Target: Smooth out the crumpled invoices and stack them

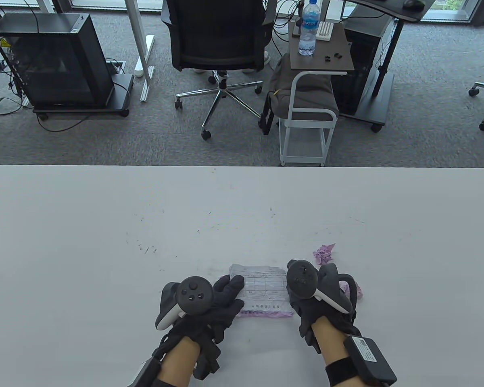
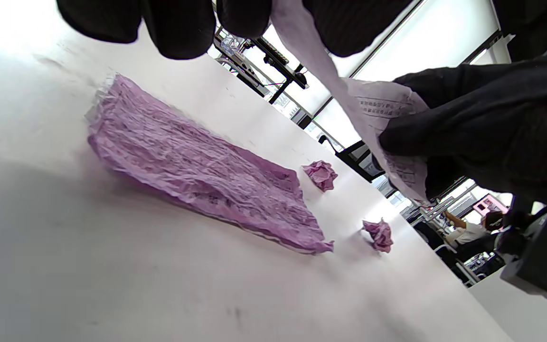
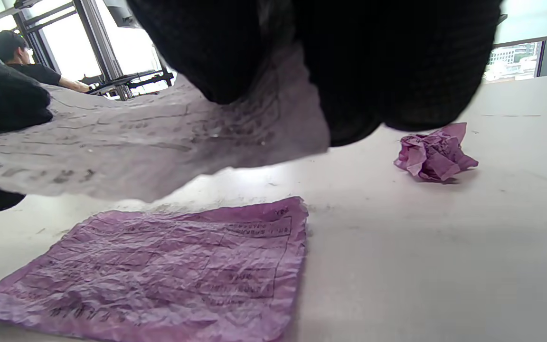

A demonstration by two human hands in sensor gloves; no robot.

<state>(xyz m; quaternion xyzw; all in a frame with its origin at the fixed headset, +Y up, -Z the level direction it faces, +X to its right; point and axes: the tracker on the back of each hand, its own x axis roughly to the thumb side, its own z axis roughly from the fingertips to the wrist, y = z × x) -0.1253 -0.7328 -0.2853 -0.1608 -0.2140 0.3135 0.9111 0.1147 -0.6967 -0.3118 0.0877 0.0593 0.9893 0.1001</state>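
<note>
Both hands, left hand (image 1: pixel 209 300) and right hand (image 1: pixel 310 298), pinching white invoice (image 1: pixel 264 292) by opposite edges, above flattened purple invoice (image 3: pixel 159 266). Judged light, limp, tear-prone; best gripped at edges. Two crumpled balls (image 2: pixel 321 175) beyond purple invoice.

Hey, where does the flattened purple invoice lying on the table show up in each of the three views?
Table view: flattened purple invoice shows only as a thin strip low in the centre, under the white sheet.
Left wrist view: it lies left of centre.
Right wrist view: it fills the bottom left.
Shared landmark: the white sheet held by both hands above it.
</note>
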